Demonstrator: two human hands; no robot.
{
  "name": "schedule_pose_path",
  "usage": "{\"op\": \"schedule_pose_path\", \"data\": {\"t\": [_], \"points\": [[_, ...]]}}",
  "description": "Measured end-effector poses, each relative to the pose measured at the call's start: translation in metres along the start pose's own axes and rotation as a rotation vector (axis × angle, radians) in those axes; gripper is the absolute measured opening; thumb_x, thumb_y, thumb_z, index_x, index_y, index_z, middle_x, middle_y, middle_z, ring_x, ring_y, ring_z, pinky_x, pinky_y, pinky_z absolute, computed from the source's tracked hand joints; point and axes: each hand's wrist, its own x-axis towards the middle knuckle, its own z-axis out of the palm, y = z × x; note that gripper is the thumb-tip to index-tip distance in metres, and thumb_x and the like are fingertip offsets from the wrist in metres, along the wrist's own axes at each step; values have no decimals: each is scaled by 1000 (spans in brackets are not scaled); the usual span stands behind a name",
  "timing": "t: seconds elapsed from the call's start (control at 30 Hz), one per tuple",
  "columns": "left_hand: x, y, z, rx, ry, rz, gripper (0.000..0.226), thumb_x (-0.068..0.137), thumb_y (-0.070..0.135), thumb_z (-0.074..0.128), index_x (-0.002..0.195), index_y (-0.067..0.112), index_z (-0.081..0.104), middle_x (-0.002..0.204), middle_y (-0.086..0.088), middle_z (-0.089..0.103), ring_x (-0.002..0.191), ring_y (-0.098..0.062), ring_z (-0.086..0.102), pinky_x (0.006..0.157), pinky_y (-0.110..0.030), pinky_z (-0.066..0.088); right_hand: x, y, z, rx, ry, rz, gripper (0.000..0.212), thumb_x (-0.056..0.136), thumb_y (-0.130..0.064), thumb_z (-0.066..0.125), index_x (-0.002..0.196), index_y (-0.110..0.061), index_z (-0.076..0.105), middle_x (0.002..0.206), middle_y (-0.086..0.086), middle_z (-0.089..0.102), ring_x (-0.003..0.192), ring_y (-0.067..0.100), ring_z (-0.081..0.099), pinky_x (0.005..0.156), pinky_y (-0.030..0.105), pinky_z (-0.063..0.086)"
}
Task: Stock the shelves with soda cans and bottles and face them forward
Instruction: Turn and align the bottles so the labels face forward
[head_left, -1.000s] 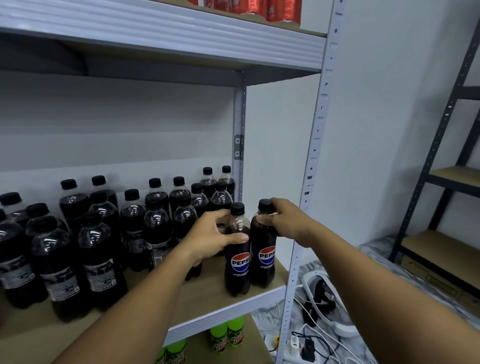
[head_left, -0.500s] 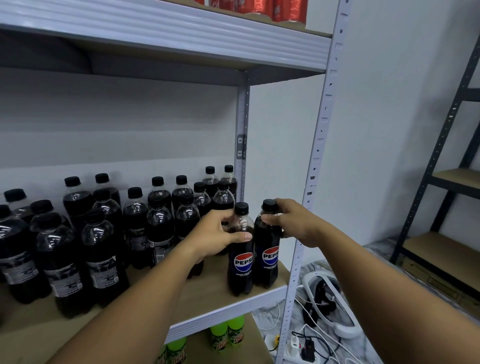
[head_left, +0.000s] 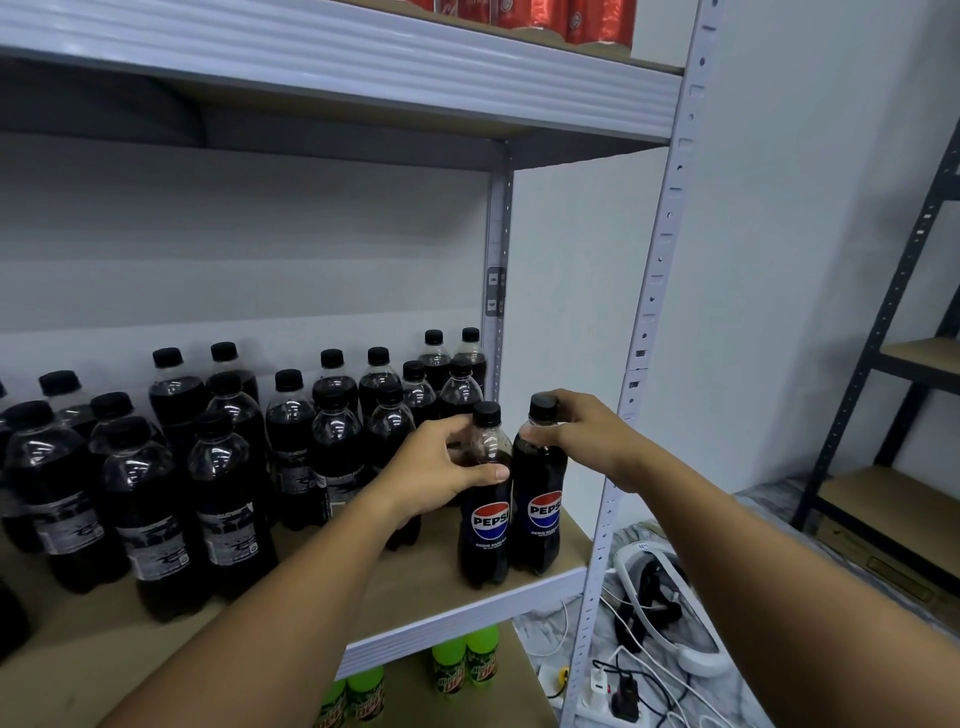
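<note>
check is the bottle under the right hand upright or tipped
Upright: the bottle stands on the shelf, label forward, right hand gripping its neck.

Two bottles (head_left: 514, 525) stood side by side at the shelf's (head_left: 457, 621) front right corner, other bottles (head_left: 218, 467) behind and left

White walls (head_left: 810, 218) back a dark metal rack (head_left: 904, 291) with wooden boards, right.

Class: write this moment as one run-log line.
left hand: grips left Pepsi bottle | right hand: grips right Pepsi bottle neck | both upright, logos forward, shelf front edge
</note>
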Motion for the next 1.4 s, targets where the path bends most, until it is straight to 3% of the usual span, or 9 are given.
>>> {"op": "schedule_pose_path", "data": {"t": [0.13, 0.23, 0.4, 0.57, 0.63, 0.83, 1.07, 1.17, 1.4], "points": [[-4, 7, -13, 6, 25, 2, 83, 74, 18, 90, 147, 26, 51, 140, 9, 60, 127, -7, 59, 108, -29, 47, 4, -18, 1, 0, 34, -107, 74, 84, -35, 79, 148, -19, 44, 142, 3, 56, 129, 21, 54, 99, 35, 50], [-7, 19, -37, 52, 110, 60, 63, 83, 18, 83, 141, 21, 57, 134, 6, 65, 120, -5, 64, 106, -28, 50, 11, -46, 7, -100, 103, -260, 69, 85, -41, 77, 144, -20, 50, 141, -2, 58, 131, 14, 52, 107, 34, 44], [-8, 30, -83, 224, 371, 163, 30, 89, 11, 78, 117, 19, 72, 107, 5, 75, 98, -4, 71, 95, -21, 56, 32, -90, 41, -211, 140, -404, 52, 88, -39, 75, 132, -15, 62, 131, -1, 66, 122, 13, 59, 97, 22, 42], [1, 17, -118, 499, 562, 72, 31, 87, 18, 79, 117, 14, 72, 108, 0, 73, 99, -16, 69, 97, -29, 54, 55, -103, 93, -357, 155, -351, 46, 89, -42, 72, 119, -8, 67, 115, 9, 68, 104, 22, 64, 84, 23, 48], [3, 10, -125, 602, 555, -25, 41, 85, 27, 82, 121, 13, 69, 113, -3, 72, 101, -18, 68, 94, -27, 52, 62, -104, 110, -429, 112, -293, 39, 89, -45, 72, 107, -12, 64, 103, 10, 62, 91, 23, 58, 69, 22, 41], [4, -7, -131, 731, 534, -173, 42, 80, 39, 85, 113, 17, 71, 118, -6, 69, 104, -24, 67, 87, -30, 52, 77, -94, 142, -510, 53, -150, 36, 90, -39, 72, 100, -5, 65, 89, 10, 64, 86, 28, 62, 65, 29, 41], [-2, 1, -146, 593, 359, -178, 33, 85, 23, 83, 116, 21, 73, 104, 5, 64, 108, -17, 63, 90, -24, 43, 76, -97, 135, -360, -38, -118, 28, 94, -23, 69, 118, -9, 66, 111, 9, 67, 99, 24, 62, 80, 27, 44], [-5, 1, -148, 520, 350, -185, 38, 82, 27, 85, 117, 23, 72, 115, 3, 69, 114, -16, 64, 96, -26, 46, 75, -100, 133, -269, -61, -83, 26, 92, -20, 72, 113, -7, 69, 104, 10, 69, 93, 23, 63, 79, 29, 47], [-9, 4, -140, 545, 536, -160, 34, 72, 33, 92, 89, 11, 72, 79, 6, 64, 72, -7, 61, 61, -18, 43, 67, -100, 140, -320, 59, -94, 31, 88, -30, 76, 78, -11, 53, 74, 4, 55, 66, 18, 52, 52, 24, 39]]}}
